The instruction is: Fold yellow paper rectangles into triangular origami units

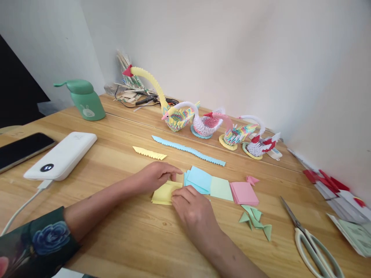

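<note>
A small stack of yellow paper sheets (165,193) lies on the wooden table before me. Over its far left edge is my left hand (156,176), index finger stretched out to the right and the other fingers bent down, holding nothing that I can see. My right hand (193,208) has its fingertips pinched together at the right edge of the yellow paper. Beside it run blue paper sheets (199,179), a pale green sheet (221,188) and a stack of pink sheets (244,193). Several folded green paper triangles (255,217) and a pink folded piece (252,180) lie close by.
Behind the papers are a blue folded strip (188,149) and a short yellow strip (149,153). Several paper swans (207,124) line the back. Scissors (307,235) lie right; a white power bank (62,156), phone (24,150) and green bottle (87,101) left.
</note>
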{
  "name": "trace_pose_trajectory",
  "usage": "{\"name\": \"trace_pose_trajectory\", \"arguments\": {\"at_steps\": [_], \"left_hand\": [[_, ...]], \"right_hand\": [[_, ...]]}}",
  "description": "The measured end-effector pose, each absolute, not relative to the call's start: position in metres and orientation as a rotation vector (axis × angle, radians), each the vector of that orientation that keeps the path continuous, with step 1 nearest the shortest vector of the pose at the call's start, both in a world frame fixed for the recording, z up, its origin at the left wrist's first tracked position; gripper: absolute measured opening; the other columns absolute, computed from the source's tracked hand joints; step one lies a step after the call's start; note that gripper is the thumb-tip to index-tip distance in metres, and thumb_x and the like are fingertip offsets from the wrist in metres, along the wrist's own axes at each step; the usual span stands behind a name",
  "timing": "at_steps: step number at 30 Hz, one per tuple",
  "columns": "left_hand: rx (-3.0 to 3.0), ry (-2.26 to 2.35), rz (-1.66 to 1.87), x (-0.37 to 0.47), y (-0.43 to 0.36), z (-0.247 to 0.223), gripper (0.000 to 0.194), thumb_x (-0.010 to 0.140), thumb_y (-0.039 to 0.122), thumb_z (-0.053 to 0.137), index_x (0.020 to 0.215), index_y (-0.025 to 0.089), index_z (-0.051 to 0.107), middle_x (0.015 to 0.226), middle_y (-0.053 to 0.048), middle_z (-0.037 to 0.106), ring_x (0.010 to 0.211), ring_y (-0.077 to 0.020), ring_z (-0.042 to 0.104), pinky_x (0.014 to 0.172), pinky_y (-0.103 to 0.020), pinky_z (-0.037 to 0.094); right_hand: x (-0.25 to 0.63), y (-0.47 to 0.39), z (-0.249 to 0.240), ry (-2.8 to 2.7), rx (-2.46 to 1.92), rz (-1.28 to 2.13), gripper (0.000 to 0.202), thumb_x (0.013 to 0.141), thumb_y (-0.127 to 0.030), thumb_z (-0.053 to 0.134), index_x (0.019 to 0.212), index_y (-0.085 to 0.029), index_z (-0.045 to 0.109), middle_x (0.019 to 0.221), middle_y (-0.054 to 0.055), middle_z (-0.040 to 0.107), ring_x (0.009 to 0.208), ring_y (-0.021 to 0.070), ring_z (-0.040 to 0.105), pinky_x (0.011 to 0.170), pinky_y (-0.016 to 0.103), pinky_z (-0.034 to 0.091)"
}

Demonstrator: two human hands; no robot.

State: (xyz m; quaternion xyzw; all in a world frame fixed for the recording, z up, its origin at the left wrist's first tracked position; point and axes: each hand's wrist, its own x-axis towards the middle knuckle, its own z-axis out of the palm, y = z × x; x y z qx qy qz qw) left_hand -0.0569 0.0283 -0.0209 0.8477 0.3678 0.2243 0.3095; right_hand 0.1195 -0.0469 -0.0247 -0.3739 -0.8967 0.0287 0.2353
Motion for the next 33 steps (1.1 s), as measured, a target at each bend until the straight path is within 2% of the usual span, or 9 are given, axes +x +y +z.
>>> {"name": "trace_pose_trajectory", "arguments": {"at_steps": [4,7,12,16,18,20,24,27,33], "left_hand": [[2.200,0.994,0.606,-0.057,0.028,-0.020,0.040,0.081,0.007,0.037,0.109,0.015,0.064,0.086,-0.002,0.071,0.078,-0.0130,0.063,0.073,-0.021,0.047],[2.164,1.025,0.610,-0.057,0.028,-0.018,0.040,0.082,0.008,0.036,0.112,0.016,0.062,0.087,-0.001,0.070,0.077,-0.0125,0.062,0.074,-0.022,0.046],[2.145,1.060,0.603,-0.060,0.030,-0.019,0.040,0.084,0.010,0.036,0.114,0.017,0.061,0.087,-0.001,0.069,0.075,-0.0119,0.061,0.071,-0.021,0.046],[2.186,1.071,0.638,-0.061,0.028,-0.012,0.037,0.087,0.014,0.035,0.114,0.019,0.059,0.093,-0.001,0.069,0.081,-0.0132,0.062,0.075,-0.023,0.047],[2.301,1.072,0.694,-0.060,0.020,0.000,0.033,0.088,0.015,0.036,0.110,0.018,0.060,0.104,-0.004,0.067,0.097,-0.0165,0.060,0.087,-0.028,0.044],[2.490,0.962,0.654,-0.058,0.006,0.012,0.025,0.087,0.017,0.044,0.104,0.019,0.062,0.108,-0.005,0.065,0.101,-0.0189,0.057,0.095,-0.034,0.038],[2.727,0.875,0.478,-0.051,-0.021,0.016,0.012,0.077,0.018,0.061,0.089,0.022,0.063,0.113,-0.006,0.060,0.103,-0.0247,0.053,0.090,-0.038,0.040],[2.824,0.918,0.424,-0.048,-0.027,-0.001,0.011,0.077,0.012,0.058,0.083,0.020,0.062,0.109,-0.007,0.059,0.100,-0.0245,0.053,0.088,-0.037,0.040],[2.873,1.053,0.435,-0.056,-0.005,-0.016,0.021,0.082,0.005,0.046,0.084,0.017,0.062,0.096,-0.007,0.061,0.089,-0.0209,0.055,0.082,-0.034,0.042]], "right_hand": [[0.120,-0.046,-0.026,-2.302,-1.121,0.266,0.015,0.083,-0.008,0.053,0.071,-0.018,0.053,0.078,0.005,0.063,0.073,0.0190,0.054,0.062,0.031,0.047],[0.122,-0.043,-0.028,-2.249,-1.157,0.378,0.020,0.077,-0.007,0.059,0.066,-0.020,0.048,0.078,0.004,0.063,0.073,0.0191,0.055,0.062,0.031,0.045],[0.122,-0.042,-0.029,-2.232,-1.090,0.457,0.024,0.080,-0.020,0.064,0.062,-0.021,0.048,0.085,0.005,0.067,0.076,0.0197,0.059,0.063,0.030,0.046],[0.140,-0.042,-0.012,-2.239,-1.114,0.557,0.008,0.088,-0.022,0.051,0.083,-0.021,0.057,0.093,0.004,0.070,0.085,0.0186,0.062,0.075,0.031,0.046],[0.160,-0.038,0.004,-2.106,-1.359,0.622,0.010,0.090,-0.026,0.046,0.090,-0.022,0.056,0.082,0.000,0.068,0.073,0.0173,0.062,0.065,0.028,0.045],[0.181,-0.029,0.020,-1.934,-1.517,0.636,0.018,0.090,-0.036,0.043,0.080,-0.022,0.050,0.065,-0.003,0.057,0.058,0.0157,0.054,0.052,0.025,0.040],[0.200,-0.001,0.026,-1.847,-1.559,0.730,0.024,0.088,-0.040,0.042,0.071,-0.023,0.041,0.058,-0.006,0.044,0.057,0.0151,0.046,0.052,0.025,0.034],[0.194,0.019,0.012,-1.864,-1.542,0.733,0.025,0.086,-0.039,0.043,0.068,-0.023,0.039,0.061,-0.006,0.044,0.059,0.0151,0.045,0.054,0.025,0.033],[0.181,0.038,-0.008,-1.853,-1.520,0.745,0.024,0.083,-0.038,0.046,0.066,-0.023,0.039,0.059,-0.006,0.043,0.057,0.0156,0.045,0.052,0.025,0.033]]}}
